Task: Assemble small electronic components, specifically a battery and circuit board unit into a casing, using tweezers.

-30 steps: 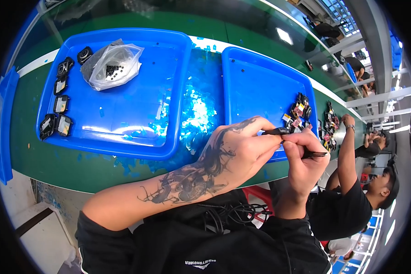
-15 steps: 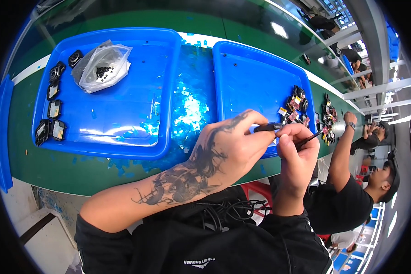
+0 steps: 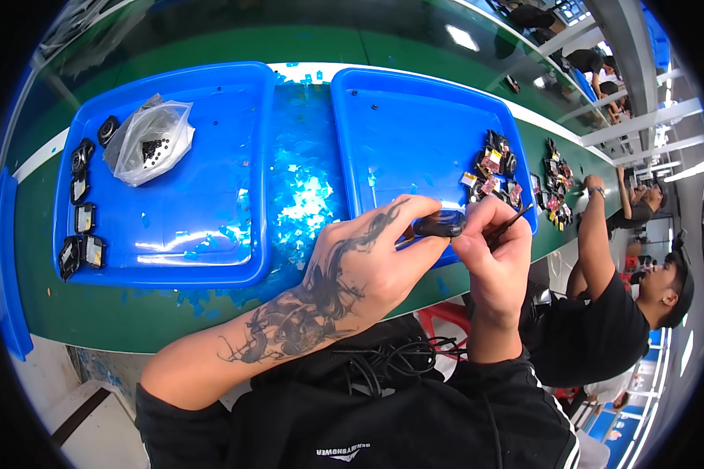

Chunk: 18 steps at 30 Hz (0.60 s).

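My left hand grips a small black rounded device between thumb and fingers, over the near right corner of the right-hand blue tray. Close against it, my right hand is closed, its fingertips touching the device's right end. From the right hand a thin dark pointed tool sticks out up and to the right; its exact kind I cannot make out. The fingers hide part of the device and whatever lies between the fingertips.
The right tray has a heap of small circuit parts at its right side. In the left tray lie a clear plastic bag of tiny black pieces and several black devices. Blue film scraps litter the green table. A co-worker sits to the right.
The device has turned so more of its black body shows between my fingers. Trays and table have shifted left in the view. Both hands stay together, still holding the device and the tool.
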Available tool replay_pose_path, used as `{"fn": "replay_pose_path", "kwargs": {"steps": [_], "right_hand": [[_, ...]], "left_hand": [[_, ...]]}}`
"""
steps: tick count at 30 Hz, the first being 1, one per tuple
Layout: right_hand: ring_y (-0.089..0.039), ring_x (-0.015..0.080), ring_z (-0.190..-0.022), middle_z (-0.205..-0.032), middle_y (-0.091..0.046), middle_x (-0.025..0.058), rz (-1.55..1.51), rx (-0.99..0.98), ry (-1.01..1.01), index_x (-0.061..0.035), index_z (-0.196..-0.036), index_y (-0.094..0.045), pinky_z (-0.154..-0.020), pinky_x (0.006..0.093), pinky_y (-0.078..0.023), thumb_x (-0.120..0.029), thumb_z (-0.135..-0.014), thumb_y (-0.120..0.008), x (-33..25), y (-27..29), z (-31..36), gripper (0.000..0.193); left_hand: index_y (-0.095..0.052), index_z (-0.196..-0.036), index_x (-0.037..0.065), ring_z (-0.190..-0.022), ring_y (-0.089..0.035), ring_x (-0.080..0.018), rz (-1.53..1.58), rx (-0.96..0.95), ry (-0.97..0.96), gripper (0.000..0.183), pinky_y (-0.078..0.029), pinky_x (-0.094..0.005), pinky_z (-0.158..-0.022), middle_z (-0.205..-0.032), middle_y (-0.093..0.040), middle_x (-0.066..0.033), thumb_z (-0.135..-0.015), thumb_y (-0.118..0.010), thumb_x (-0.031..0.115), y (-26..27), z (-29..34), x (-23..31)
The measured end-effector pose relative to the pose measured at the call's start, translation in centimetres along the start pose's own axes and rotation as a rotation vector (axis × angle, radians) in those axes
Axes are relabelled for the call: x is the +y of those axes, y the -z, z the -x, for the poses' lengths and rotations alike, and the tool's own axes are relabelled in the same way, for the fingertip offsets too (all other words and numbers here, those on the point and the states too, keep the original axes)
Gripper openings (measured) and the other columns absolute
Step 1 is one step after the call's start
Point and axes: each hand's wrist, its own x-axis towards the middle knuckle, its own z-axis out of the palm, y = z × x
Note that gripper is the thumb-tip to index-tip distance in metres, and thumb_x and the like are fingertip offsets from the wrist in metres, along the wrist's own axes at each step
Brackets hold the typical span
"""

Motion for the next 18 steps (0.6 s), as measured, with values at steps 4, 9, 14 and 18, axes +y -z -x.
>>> {"fn": "replay_pose_path", "kwargs": {"steps": [4,9,14,18], "right_hand": [[-0.044,0.0010,-0.058,-0.064,-0.053,-0.0042,0.002,-0.037,0.018,-0.0003,-0.078,-0.061,-0.052,0.0184,-0.032,0.000,-0.078,-0.069,0.5,0.2,0.2,0.008],[-0.051,0.0025,-0.062,-0.073,-0.064,0.0014,-0.100,0.057,-0.078,0.0034,-0.089,-0.065,-0.057,0.0179,-0.037,0.000,-0.083,-0.064,-0.4,0.3,0.6,0.006],[-0.041,0.0000,-0.055,-0.060,-0.050,-0.0064,0.107,0.010,-0.035,0.0046,-0.085,-0.066,-0.051,0.0184,-0.031,0.001,-0.082,-0.067,-0.6,0.1,0.7,0.005],[-0.037,-0.0013,-0.054,-0.059,-0.045,-0.0084,0.180,-0.018,-0.041,0.0042,-0.086,-0.067,-0.050,0.0183,-0.027,-0.001,-0.082,-0.069,-0.7,0.2,0.2,0.006]], "left_hand": [[-0.071,-0.090,0.004,-0.080,-0.067,-0.0209,-0.091,0.001,-0.048,0.019,-0.057,-0.0272,-0.065,-0.102,-0.064,-0.0098,-0.071,-0.075,0.000,0.0,0.1,0.0],[-0.072,-0.091,0.004,-0.077,-0.067,-0.0174,0.124,-0.017,0.226,0.017,-0.054,-0.0259,-0.064,-0.101,-0.065,-0.0086,-0.075,-0.075,0.000,0.2,-0.6,0.9],[-0.073,-0.094,0.003,-0.079,-0.068,-0.0159,0.193,-0.042,0.252,0.018,-0.054,-0.0258,-0.065,-0.101,-0.066,-0.0089,-0.076,-0.073,-0.001,0.2,-0.5,0.7],[-0.072,-0.096,0.002,-0.082,-0.068,-0.0163,0.134,-0.072,0.214,0.019,-0.055,-0.0244,-0.068,-0.102,-0.066,-0.0103,-0.078,-0.072,-0.002,0.3,-0.6,0.5]]}}
